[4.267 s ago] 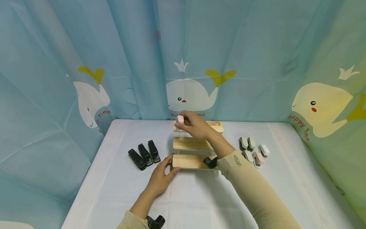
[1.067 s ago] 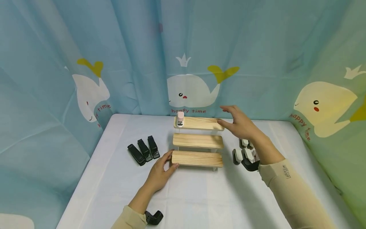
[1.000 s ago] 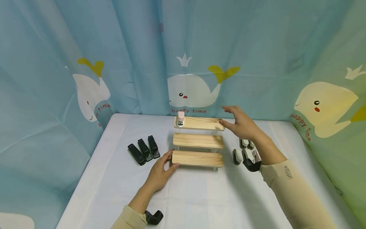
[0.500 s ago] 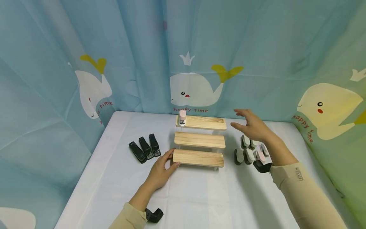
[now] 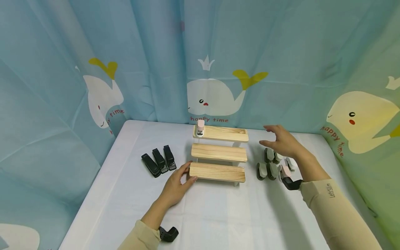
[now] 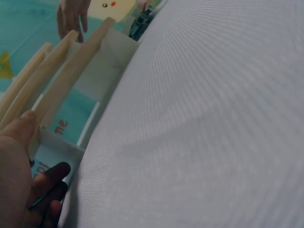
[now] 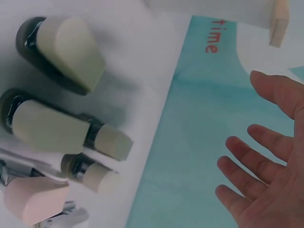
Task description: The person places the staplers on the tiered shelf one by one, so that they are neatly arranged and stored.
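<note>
A three-tier wooden display shelf (image 5: 218,152) on white supports stands on the table. My left hand (image 5: 174,187) grips the left end of its lowest board, thumb at the front edge; in the left wrist view, the other fingers (image 6: 52,178) lie beside the white support. A pink and white mini stapler (image 5: 200,127) stands at the left end of the top board. My right hand (image 5: 282,141) hovers right of the shelf with fingers apart, holding nothing. Under it and its wrist sit several mini staplers: pale green (image 7: 52,126), white (image 5: 290,164) and pink (image 5: 285,171).
Three black staplers (image 5: 160,160) lie side by side on the white table (image 5: 212,215), left of the shelf. A blue curtain (image 5: 162,69) with whale prints hangs around the table's back and sides.
My right hand has let go of the pink mini stapler at the top board's left end and moved right, over the mini staplers. My left hand stays on the lowest board.
</note>
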A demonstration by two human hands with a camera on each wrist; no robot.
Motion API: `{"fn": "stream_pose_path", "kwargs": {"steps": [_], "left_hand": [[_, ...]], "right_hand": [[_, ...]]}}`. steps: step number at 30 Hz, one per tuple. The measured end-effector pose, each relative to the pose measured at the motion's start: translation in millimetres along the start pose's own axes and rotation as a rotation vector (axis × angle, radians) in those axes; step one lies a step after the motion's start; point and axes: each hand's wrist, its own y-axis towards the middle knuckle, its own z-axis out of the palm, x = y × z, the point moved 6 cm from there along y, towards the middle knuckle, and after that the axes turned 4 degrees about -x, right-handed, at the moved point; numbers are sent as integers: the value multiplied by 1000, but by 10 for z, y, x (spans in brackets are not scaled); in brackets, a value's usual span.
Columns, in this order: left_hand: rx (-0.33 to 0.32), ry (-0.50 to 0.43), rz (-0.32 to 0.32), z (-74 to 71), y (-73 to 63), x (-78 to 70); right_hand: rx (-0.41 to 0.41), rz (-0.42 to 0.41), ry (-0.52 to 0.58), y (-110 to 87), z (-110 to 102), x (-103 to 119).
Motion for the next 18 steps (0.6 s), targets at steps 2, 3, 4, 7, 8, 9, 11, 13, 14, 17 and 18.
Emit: {"fn": "stream_pose_path", "kwargs": {"steps": [2, 3, 4, 7, 8, 9, 11, 13, 14, 17, 18], "left_hand": [[-3, 5, 1, 0, -3, 1], [-4, 6, 3, 0, -3, 3], [-6, 7, 4, -1, -4, 4], [-8, 11, 7, -2, -3, 10], [-8, 11, 8, -3, -2, 11], [-8, 11, 9, -4, -1, 12], [-8, 13, 11, -6, 0, 11], [-8, 13, 12, -6, 3, 9], [-7, 13, 12, -5, 3, 8], [-4, 17, 6, -4, 5, 9], [-3, 18, 3, -4, 4, 9]], "right_hand": [[10, 8, -15, 2, 13, -54], [16, 13, -24, 4, 21, -82], [20, 17, -32, 5, 28, -113], [33, 34, -48, 2, 59, -208], [38, 41, -47, 1, 74, -236], [44, 46, -47, -1, 88, -264], [56, 58, -47, -7, 118, -314], [67, 65, -54, -8, 149, -358], [71, 68, -55, -9, 163, -375], [79, 72, -63, -17, 200, -422], [81, 73, -66, -19, 213, -439]]}}
